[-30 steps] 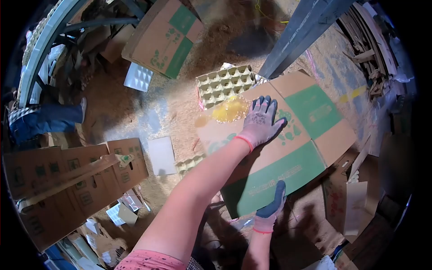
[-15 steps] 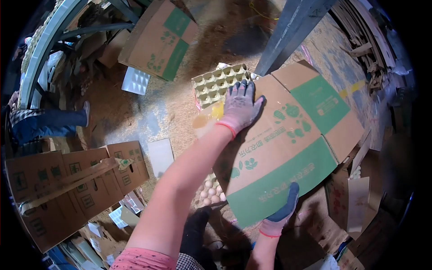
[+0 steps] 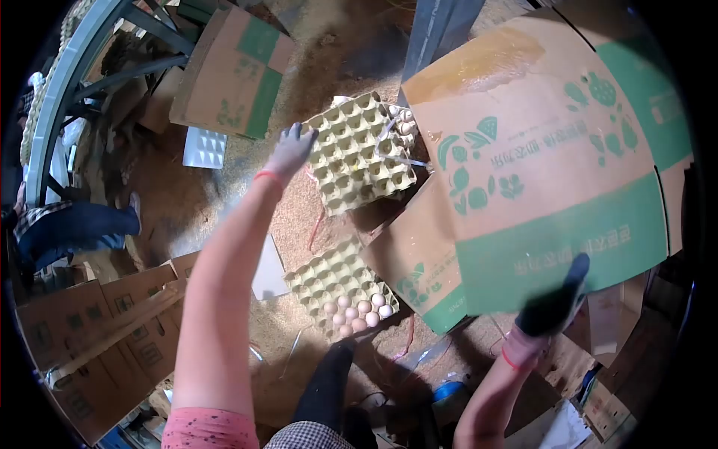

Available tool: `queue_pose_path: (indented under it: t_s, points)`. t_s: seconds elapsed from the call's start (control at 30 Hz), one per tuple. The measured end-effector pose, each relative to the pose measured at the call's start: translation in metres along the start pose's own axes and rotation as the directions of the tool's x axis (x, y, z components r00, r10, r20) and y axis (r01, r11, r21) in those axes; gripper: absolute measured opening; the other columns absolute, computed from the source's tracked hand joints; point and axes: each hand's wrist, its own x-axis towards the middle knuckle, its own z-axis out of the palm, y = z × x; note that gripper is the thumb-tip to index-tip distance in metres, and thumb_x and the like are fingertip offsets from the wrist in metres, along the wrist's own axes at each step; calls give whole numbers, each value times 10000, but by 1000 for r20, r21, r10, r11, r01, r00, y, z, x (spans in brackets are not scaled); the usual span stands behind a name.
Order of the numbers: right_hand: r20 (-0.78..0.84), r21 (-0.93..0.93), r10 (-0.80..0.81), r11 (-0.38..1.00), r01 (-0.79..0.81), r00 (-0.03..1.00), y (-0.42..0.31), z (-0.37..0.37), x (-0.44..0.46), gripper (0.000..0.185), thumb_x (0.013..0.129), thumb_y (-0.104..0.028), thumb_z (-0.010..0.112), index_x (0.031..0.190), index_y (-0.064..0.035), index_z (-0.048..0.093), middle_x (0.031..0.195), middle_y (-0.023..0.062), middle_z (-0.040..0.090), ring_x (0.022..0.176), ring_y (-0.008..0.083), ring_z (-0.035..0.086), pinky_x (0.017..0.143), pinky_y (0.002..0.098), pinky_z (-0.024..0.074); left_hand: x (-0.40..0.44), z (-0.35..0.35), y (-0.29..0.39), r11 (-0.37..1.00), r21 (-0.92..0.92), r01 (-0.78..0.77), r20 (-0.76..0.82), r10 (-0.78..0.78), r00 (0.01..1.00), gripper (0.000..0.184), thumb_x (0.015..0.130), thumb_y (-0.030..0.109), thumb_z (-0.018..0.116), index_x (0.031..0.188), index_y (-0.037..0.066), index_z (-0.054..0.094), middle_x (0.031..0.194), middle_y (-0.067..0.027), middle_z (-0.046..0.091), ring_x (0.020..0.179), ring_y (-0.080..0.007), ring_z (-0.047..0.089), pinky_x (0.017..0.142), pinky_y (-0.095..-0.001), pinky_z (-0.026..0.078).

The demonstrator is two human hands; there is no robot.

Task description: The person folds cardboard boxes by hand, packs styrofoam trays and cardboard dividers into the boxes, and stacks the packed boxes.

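A large flattened cardboard box [image 3: 523, 150] with green print is tilted up at the right, a wet yellowish smear on its upper left part. My right hand [image 3: 550, 307], gloved and blurred, grips its lower edge. Beside the upper left corner of an egg tray stack [image 3: 359, 153] is my gloved left hand [image 3: 292, 150], off the cardboard, its fingers slightly bent and holding nothing visible. White eggs [image 3: 404, 120] show at the stack's right edge. Nearer my legs lies another tray [image 3: 329, 273] with several eggs [image 3: 359, 323] in its lower part, next to a second printed cardboard piece [image 3: 426, 258].
Cardboard boxes [image 3: 112, 322] stand at the lower left, and another box [image 3: 232, 71] is at the upper left. A metal post [image 3: 437, 34] rises behind the trays. At the far left is a person's leg [image 3: 75, 224]. A white sheet [image 3: 268, 273] lies on the floor.
My left hand has left the cardboard and moved left to the tray stack. The cardboard has moved right and up with my right hand, uncovering more of both trays and the eggs.
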Motion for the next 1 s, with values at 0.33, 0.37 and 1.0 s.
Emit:
queue_pose_path:
  t_s: [0.33,0.37,1.0]
  points:
    - [298,-335,-221,887,318,929,65,77,-11,405,982,-204,485,1312,28,455,1267,94,540,1181,168,490,1018,311,373,-36,58,-17,841,539,40,-258,119,959,707,921,491,441,1460,61,287,1498,-179,292,1417,-340,197,1151,-490,86]
    - [399,-486,-336,711,508,853,73,61,-10,397,983,-207,489,1307,22,463,1249,84,549,1164,166,502,1005,301,389,-29,65,-21,913,401,66,-287,57,956,703,927,507,420,1455,60,295,1497,-177,295,1417,-332,199,1150,-485,97]
    - [154,-185,490,867,-462,858,307,15,-178,759,912,-320,575,1448,41,178,1334,194,485,1220,282,487,1055,363,365,-1,272,-43,866,-462,192,592,140,793,562,1015,329,409,1438,-25,301,1499,-75,328,1375,-157,307,1158,-284,195]
